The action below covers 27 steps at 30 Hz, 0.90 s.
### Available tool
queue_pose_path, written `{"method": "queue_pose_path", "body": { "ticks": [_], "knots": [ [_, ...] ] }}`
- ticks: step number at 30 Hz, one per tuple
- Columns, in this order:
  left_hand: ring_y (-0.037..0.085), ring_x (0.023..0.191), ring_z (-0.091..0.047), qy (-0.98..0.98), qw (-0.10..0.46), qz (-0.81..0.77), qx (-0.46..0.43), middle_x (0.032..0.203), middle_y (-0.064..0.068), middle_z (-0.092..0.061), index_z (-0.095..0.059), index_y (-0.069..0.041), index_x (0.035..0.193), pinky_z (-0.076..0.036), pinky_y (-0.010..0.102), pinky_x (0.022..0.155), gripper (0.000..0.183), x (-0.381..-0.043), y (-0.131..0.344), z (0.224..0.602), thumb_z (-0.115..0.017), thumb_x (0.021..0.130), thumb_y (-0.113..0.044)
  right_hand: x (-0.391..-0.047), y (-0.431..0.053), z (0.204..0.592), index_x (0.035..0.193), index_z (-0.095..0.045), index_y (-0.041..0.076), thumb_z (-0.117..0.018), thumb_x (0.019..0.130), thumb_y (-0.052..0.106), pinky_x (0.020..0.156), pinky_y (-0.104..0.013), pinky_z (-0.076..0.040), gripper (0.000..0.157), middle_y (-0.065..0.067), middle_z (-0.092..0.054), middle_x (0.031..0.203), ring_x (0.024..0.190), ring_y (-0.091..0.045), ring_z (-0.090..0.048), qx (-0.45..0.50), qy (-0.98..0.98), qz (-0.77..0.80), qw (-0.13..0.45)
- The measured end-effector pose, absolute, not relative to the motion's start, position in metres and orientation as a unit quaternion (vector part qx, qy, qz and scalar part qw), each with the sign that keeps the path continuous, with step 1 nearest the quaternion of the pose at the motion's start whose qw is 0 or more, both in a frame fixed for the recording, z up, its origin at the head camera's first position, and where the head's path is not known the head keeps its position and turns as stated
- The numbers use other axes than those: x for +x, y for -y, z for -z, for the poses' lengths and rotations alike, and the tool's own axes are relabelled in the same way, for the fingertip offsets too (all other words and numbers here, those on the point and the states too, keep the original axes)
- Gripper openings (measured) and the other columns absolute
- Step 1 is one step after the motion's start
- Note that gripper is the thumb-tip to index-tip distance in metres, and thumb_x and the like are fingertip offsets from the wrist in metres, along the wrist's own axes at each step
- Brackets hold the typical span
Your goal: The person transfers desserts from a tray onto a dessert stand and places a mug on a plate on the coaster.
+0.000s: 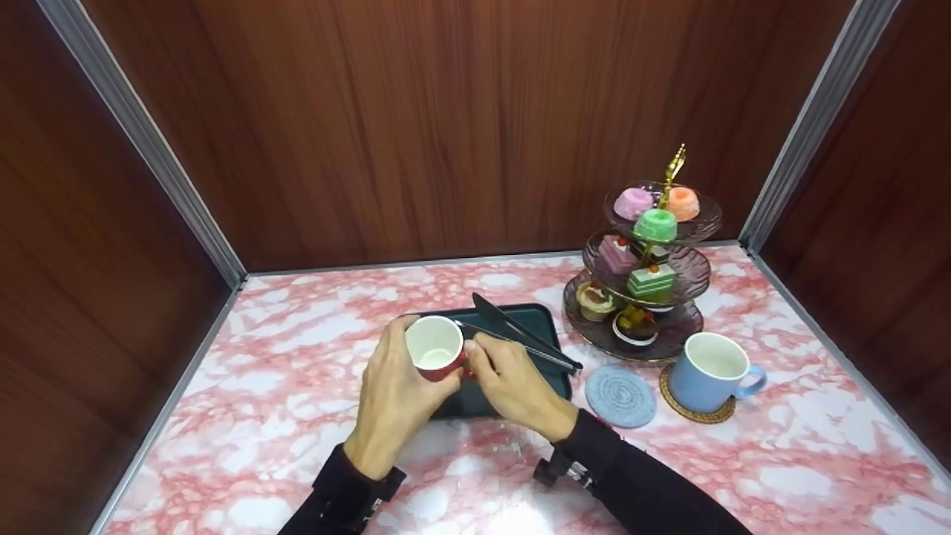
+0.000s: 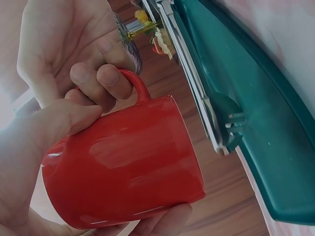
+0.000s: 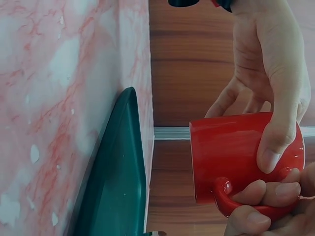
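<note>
Both hands hold a red mug [image 1: 438, 369] with a white inside, lifted above the dark green tray [image 1: 464, 405]. My left hand [image 1: 394, 386] wraps round the mug's body from the left, its thumb along the near side. On the right, my right hand [image 1: 516, 379] has its fingers curled through the red handle, as the right wrist view also shows. In the head view the mug's opening faces up toward the camera. A pair of tongs [image 1: 520, 332] with dark ends lies across the tray, just behind the right hand.
Back right stands a three-tier glass stand [image 1: 696, 281] bearing several small cakes. A light blue mug [image 1: 709, 379] sits on a woven coaster [image 1: 702, 417]; left of it lies a round grey-blue coaster [image 1: 621, 396]. Wood-patterned panels [image 1: 475, 134] close off the table's back and sides.
</note>
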<state>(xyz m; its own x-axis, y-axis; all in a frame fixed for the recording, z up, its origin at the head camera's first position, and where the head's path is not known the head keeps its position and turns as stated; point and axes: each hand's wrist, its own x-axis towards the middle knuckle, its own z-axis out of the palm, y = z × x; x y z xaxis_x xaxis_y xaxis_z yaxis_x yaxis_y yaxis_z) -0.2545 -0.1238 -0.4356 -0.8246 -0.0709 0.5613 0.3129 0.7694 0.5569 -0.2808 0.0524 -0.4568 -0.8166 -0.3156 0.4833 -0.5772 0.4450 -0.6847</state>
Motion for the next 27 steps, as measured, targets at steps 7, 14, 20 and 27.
{"method": "queue_pose_path", "body": {
  "ticks": [7, 14, 20, 27],
  "knots": [
    [0.017, 0.092, -0.060, 0.897, 0.286, 0.329, -0.077, 0.111, -0.005, -0.055, -0.046, -0.021, 0.124, -0.052, 0.035, 0.071, 0.089, -0.254, 0.111, 0.434, -0.079, 0.051, -0.059, -0.278, -0.066, 0.456, 0.068, -0.047, 0.026, -0.040, 0.097, 0.036, 0.047, -0.021, -0.037, 0.031, 0.012, -0.048, 0.056, 0.052, -0.005, -0.047, 0.258, 0.835, -0.462, 0.151],
    [0.016, 0.099, -0.057, 0.897, 0.275, 0.333, -0.094, 0.113, -0.003, -0.055, -0.043, -0.019, 0.128, -0.051, 0.036, 0.079, 0.094, -0.254, 0.100, 0.434, -0.079, 0.051, -0.060, -0.275, -0.081, 0.458, 0.067, -0.046, 0.027, -0.041, 0.096, 0.037, 0.045, -0.021, -0.036, 0.032, 0.012, -0.047, 0.055, 0.051, -0.006, -0.047, 0.244, 0.837, -0.466, 0.153],
    [0.016, 0.099, -0.057, 0.897, 0.265, 0.340, -0.100, 0.112, -0.006, -0.054, -0.044, -0.019, 0.128, -0.050, 0.035, 0.079, 0.095, -0.255, 0.090, 0.435, -0.080, 0.050, -0.060, -0.273, -0.093, 0.459, 0.067, -0.049, 0.025, -0.042, 0.096, 0.037, 0.047, -0.022, -0.036, 0.033, 0.010, -0.049, 0.056, 0.052, -0.007, -0.047, 0.231, 0.834, -0.478, 0.148],
    [0.015, 0.100, -0.056, 0.897, 0.251, 0.347, -0.107, 0.114, -0.008, -0.053, -0.043, -0.021, 0.128, -0.050, 0.033, 0.080, 0.094, -0.255, 0.079, 0.436, -0.079, 0.051, -0.061, -0.259, -0.101, 0.443, 0.066, -0.051, 0.012, -0.046, 0.096, 0.024, 0.049, -0.022, -0.036, 0.033, 0.003, -0.049, 0.056, 0.053, -0.008, -0.046, 0.217, 0.820, -0.510, 0.138]
  ]
}}
